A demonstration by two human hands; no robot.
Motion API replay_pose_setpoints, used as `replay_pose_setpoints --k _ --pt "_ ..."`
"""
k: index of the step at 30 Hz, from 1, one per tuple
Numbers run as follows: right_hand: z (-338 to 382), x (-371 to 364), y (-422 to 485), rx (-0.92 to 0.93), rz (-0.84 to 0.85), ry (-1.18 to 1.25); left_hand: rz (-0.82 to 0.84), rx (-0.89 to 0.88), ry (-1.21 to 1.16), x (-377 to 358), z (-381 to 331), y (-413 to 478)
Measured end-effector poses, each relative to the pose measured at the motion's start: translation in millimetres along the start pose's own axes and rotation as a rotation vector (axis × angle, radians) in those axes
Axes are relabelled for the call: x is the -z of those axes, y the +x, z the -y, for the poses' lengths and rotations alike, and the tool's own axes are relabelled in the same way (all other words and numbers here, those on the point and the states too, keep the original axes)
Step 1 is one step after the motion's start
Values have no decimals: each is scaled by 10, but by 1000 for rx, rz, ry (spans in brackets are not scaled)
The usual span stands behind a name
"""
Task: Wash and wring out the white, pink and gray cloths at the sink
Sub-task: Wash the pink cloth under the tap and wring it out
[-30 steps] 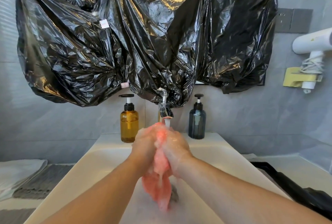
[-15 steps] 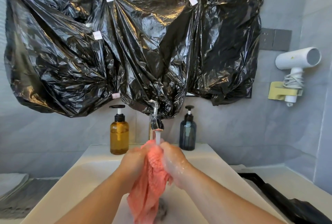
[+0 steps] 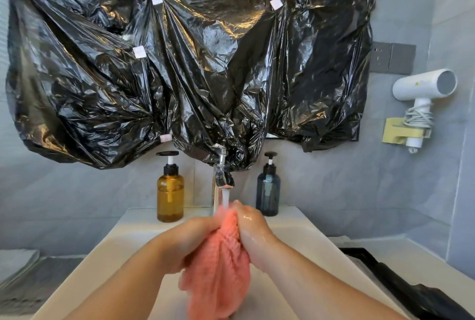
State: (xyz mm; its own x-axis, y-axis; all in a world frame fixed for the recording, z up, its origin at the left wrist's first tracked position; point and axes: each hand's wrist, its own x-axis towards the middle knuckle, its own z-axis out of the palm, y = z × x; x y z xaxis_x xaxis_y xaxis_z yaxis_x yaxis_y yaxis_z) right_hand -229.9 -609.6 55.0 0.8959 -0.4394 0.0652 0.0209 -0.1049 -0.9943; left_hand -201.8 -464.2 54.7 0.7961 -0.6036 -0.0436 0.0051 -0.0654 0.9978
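Observation:
A wet pink cloth (image 3: 218, 273) hangs bunched between my hands over the white sink (image 3: 108, 255). My left hand (image 3: 187, 240) grips its left side and my right hand (image 3: 252, 232) grips its right side, both near the top of the cloth. Water runs from the chrome tap (image 3: 223, 175) onto the top of the cloth. A gray cloth (image 3: 33, 283) lies flat on the counter at the left, with a white cloth (image 3: 15, 260) partly on top of it at the frame's edge.
An amber pump bottle (image 3: 170, 191) and a dark blue pump bottle (image 3: 267, 191) stand on the sink's back ledge either side of the tap. Black plastic sheeting (image 3: 195, 62) covers the wall above. A black bag (image 3: 401, 291) lies at the right. A white hair dryer (image 3: 421, 88) hangs on the right wall.
The view has tilted up and left. The pink cloth, earlier squeezed narrow between my hands, now hangs wider and fuller below them, still under the running water.

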Motion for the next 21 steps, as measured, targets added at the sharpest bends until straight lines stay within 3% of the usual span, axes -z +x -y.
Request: replay_pose_setpoints --k 5,9,13,15,17,21 --pt "116 50 15 -121 118 522 2 30 -190 13 -28 17" --pt "121 59 41 -160 127 647 121 48 -203 3 -82 -107" --pt "84 -3 5 -180 59 353 -45 -71 -61 -36 -146 106" --pt "39 -126 -65 -198 85 175 -110 -19 -140 -1 -110 162" --pt "-71 -269 -67 -76 66 46 -145 18 -279 -33 -67 102" --pt "-162 -310 -142 106 -79 -167 -156 -50 -306 -100 15 76"
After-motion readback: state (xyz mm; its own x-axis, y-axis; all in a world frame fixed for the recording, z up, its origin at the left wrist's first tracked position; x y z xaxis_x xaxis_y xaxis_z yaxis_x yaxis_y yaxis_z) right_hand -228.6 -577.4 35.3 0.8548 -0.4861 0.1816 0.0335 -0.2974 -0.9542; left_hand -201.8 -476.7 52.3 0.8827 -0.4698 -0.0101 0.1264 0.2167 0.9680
